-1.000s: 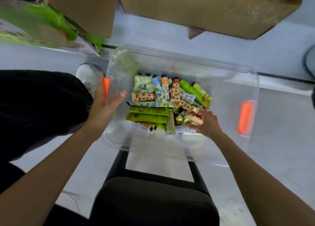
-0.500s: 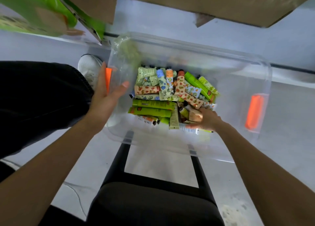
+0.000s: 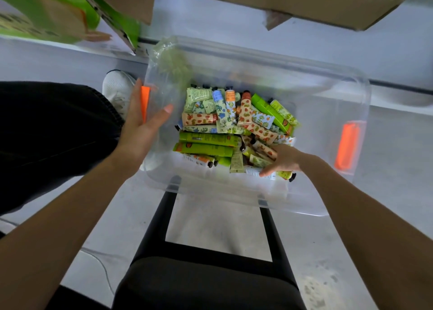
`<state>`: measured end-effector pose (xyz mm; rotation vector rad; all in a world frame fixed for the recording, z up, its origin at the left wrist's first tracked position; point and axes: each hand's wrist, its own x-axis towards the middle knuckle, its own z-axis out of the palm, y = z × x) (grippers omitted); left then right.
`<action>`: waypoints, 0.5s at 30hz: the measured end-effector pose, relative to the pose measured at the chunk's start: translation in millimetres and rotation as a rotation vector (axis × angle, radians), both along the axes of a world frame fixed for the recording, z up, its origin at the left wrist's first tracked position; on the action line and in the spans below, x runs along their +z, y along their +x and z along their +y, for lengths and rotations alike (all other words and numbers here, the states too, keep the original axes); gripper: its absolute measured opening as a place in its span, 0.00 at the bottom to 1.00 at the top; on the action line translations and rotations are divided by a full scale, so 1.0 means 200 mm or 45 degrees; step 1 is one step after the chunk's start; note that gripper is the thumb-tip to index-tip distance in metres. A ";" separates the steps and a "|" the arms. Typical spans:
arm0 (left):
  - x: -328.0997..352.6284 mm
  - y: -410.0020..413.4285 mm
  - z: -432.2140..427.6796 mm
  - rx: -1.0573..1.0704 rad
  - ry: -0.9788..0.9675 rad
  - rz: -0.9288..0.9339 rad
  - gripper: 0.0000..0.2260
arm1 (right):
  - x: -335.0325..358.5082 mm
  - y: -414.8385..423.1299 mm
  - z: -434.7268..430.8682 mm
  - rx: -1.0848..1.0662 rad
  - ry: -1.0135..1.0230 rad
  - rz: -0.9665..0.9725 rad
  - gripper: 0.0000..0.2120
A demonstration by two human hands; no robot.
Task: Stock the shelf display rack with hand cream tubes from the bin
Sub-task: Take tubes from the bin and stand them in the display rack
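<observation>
- Seen from above: a clear plastic bin (image 3: 328, 94) w/ orange latches sits on a dark stool (image 3: 210, 284); a heap of hand cream tubes (image 3: 225, 127) fills the bin's floor, bunched toward its near-left part.
- Tubes lie crosswise on one another, mixed prints: bright green, pale green, fruit-pattern peach, blue-floral. Two long bright green tubes (image 3: 206, 143) lie side by side at the near-left of the pile.
- Left hand (image 3: 143, 124) grips the bin's left wall, thumb inside, fingers outside, wrapped round the left orange latch (image 3: 145, 103).
- Right hand (image 3: 284, 160) is down inside the bin at the pile's near-right corner, palm down, fingers curled among the tubes; thumb rests on a white tube (image 3: 256, 172). Can't tell whether it has actually closed on one — fingers are buried.
- Right orange latch (image 3: 346, 145) shows through the far wall, well apart from the right hand.
- Person's black trouser leg (image 3: 51, 134) and white shoe (image 3: 117, 87) are just beside the bin's left side, on a pale grey floor (image 3: 386, 192).
- Cardboard boxes (image 3: 304, 0) overhang the top edge; a green printed carton (image 3: 46, 12) at upper left, blurred.
</observation>
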<state>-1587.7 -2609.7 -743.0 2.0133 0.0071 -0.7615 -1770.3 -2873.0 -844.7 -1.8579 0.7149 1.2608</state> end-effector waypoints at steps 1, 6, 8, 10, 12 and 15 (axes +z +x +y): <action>0.01 0.00 -0.01 0.003 0.002 0.000 0.30 | 0.00 0.00 0.00 -0.010 0.013 -0.008 0.31; 0.04 -0.01 -0.01 0.006 0.001 0.008 0.28 | 0.02 0.02 0.04 -0.026 0.059 0.067 0.20; 0.05 0.00 -0.01 -0.022 -0.006 0.021 0.27 | 0.05 0.04 0.05 -0.041 0.111 0.091 0.25; 0.05 0.01 0.00 -0.045 0.010 0.028 0.27 | 0.07 0.05 0.05 -0.092 0.165 0.102 0.37; 0.05 0.01 0.00 -0.039 0.083 -0.037 0.30 | 0.10 0.04 0.04 -0.166 0.188 0.102 0.39; 0.08 0.00 -0.01 0.117 0.204 -0.218 0.39 | 0.19 0.02 0.02 -0.335 0.207 0.132 0.31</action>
